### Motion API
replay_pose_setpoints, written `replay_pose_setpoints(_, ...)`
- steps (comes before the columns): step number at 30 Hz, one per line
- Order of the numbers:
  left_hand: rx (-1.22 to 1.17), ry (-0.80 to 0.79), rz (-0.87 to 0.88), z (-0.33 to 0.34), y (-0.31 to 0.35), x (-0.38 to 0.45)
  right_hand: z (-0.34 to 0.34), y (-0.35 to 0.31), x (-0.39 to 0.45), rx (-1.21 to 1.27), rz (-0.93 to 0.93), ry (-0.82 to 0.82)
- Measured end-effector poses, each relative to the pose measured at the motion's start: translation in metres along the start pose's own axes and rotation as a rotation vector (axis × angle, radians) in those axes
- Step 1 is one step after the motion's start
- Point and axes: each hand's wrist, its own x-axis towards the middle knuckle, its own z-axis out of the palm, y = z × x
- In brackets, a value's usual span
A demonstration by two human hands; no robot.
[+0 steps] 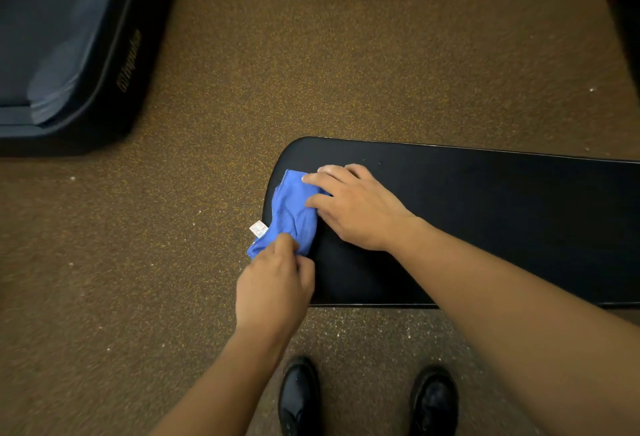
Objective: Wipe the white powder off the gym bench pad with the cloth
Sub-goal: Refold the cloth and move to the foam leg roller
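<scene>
A black gym bench pad (pixel 485 214) runs from the centre to the right edge of the head view. A crumpled blue cloth (pixel 292 215) with a small white tag lies on the pad's rounded left end, partly hanging over the edge. My right hand (pixel 353 207) rests on the pad with its fingers pressing on the cloth's upper part. My left hand (pixel 275 286) pinches the cloth's lower end. The pad's surface looks dark, with only a few tiny specks near its far edge.
Brown speckled rubber floor (pixel 311 54) surrounds the bench, with small white flecks scattered on it. A dark treadmill base (pixel 79 54) lies at the upper left. My two black shoes (pixel 299 397) stand below the bench. A dark object (pixel 627 2) sits at the upper right.
</scene>
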Motion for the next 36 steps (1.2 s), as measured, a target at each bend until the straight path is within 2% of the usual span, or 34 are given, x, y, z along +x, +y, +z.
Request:
replay_pose_setpoints(5, -0.176, 0.017, 0.126, -0.034, 0.022, 0.028, -0.027, 0.009, -0.026, 0.106, 0.143, 0.134)
replay_pose_setpoints(8, -0.278, -0.088, 0.236, -0.048, 0.052, 0.05, -0.055, 0.025, -0.054, 0.183, 0.258, 0.206)
replay_pose_setpoints(10, -0.287, -0.169, 0.391, -0.053, 0.078, 0.059, -0.077, 0.035, -0.08, 0.229, 0.35, 0.237)
replay_pose_setpoints(15, -0.255, -0.344, 0.966, -0.056, 0.161, 0.065, -0.139, 0.055, -0.178, 0.249, 0.559, 0.223)
replay_pose_setpoints(19, -0.218, -0.453, 1.225, -0.056, 0.251, 0.049, -0.193, 0.06, -0.268, 0.255, 0.705, 0.15)
replay_pose_setpoints(23, -0.111, -0.508, 1.487, -0.058, 0.353, 0.027, -0.245, 0.065, -0.357, 0.389, 0.933, 0.232)
replay_pose_setpoints(25, -0.024, -0.516, 1.615, -0.058, 0.404, 0.015, -0.271, 0.068, -0.403, 0.394, 1.004, 0.295)
replay_pose_setpoints(28, 0.048, -0.466, 1.802, -0.058, 0.478, -0.008, -0.307, 0.071, -0.47, 0.274, 1.011, 0.326)
replay_pose_setpoints(33, 0.009, -0.299, 2.075, -0.058, 0.599, -0.064, -0.361, 0.079, -0.565, 0.074, 1.07, 0.344)
replay_pose_setpoints(36, -0.025, -0.21, 2.136, -0.049, 0.664, -0.092, -0.385, 0.091, -0.616, -0.022, 1.148, 0.412)
